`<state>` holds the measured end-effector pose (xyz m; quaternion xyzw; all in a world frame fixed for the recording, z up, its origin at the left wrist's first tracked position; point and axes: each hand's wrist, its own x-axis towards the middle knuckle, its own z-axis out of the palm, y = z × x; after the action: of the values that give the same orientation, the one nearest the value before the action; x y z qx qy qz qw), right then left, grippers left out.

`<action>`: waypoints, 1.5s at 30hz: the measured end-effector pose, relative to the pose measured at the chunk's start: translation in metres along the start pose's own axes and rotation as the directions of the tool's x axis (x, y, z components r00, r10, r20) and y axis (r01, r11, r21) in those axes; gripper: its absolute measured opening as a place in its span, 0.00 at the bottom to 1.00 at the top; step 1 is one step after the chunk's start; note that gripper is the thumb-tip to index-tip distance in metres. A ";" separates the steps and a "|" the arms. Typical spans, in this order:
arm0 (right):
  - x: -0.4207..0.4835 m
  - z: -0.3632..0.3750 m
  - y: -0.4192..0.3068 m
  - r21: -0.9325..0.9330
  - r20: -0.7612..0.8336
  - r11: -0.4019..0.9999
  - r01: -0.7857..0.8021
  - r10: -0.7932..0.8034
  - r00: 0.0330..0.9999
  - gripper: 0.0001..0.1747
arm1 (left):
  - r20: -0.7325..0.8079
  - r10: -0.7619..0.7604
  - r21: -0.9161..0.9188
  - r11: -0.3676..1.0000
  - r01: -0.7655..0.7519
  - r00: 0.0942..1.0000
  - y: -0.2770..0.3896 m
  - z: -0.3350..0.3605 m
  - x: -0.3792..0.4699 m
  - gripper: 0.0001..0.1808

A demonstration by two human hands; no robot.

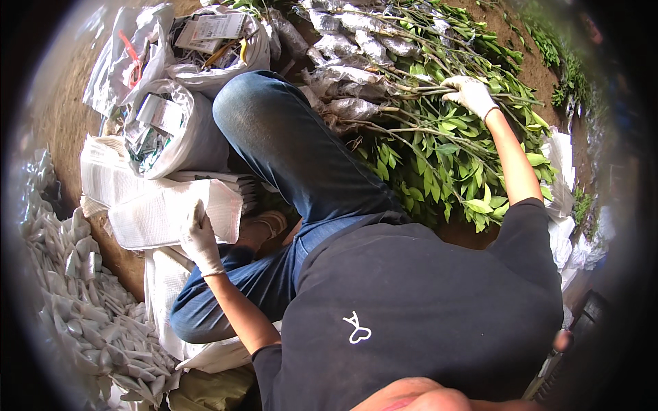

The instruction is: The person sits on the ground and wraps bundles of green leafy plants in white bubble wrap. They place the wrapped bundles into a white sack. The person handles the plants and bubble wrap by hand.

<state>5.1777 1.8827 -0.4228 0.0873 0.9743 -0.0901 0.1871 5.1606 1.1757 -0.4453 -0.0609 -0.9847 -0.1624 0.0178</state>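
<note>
My right hand (pixel 470 95), in a white glove, is closed around the woody stems of leafy saplings (pixel 442 149) at the upper right. The saplings' root balls (pixel 360 82) are wrapped in clear plastic film. My left hand (pixel 201 241), also gloved, rests against the front edge of white folded mesh-textured sheets or bags (pixel 154 216) at the left. Its fingers are partly hidden, so whether it grips a sheet is unclear.
White sacks hold printed packets (pixel 159 115) and cards (pixel 218 26) at the upper left. Small pale filled packets (pixel 97 313) are heaped at the lower left. My bent knees lie between both hands. More white folded material (pixel 559 169) stands beyond the leaves at the right.
</note>
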 end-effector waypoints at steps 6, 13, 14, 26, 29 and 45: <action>-0.004 0.005 -0.004 -0.238 -0.140 0.968 0.075 -0.111 0.984 0.22 | -0.006 0.010 0.008 1.000 -0.010 1.000 0.003 0.002 0.002 0.18; 0.009 0.092 -0.084 -0.274 -0.214 0.925 0.264 -0.326 0.921 0.14 | -0.008 0.003 0.039 0.999 -0.003 1.000 0.005 -0.001 0.008 0.17; 0.016 0.102 -0.090 -0.270 -0.146 0.929 0.252 -0.299 0.943 0.13 | -0.011 0.001 0.038 0.999 0.000 1.000 0.004 -0.003 0.009 0.17; -0.015 -0.024 -0.082 0.086 -0.646 0.970 0.227 -0.119 0.754 0.22 | -0.054 -0.006 -0.042 0.999 0.003 0.999 0.000 -0.003 0.015 0.16; -0.031 -0.075 -0.093 -0.334 -0.718 0.928 0.163 -0.363 0.594 0.21 | -0.076 0.019 -0.051 0.998 -0.023 0.997 0.005 -0.006 0.021 0.16; -0.057 -0.044 -0.404 -0.206 -0.452 0.499 0.842 -0.812 0.370 0.13 | -0.180 -0.329 -0.765 0.639 0.079 0.927 -0.007 -0.037 0.016 0.16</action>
<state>5.1325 1.4929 -0.3032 -0.3860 0.8947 -0.1745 -0.1415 5.1442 1.1595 -0.4113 0.0757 -0.8165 -0.5590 0.1231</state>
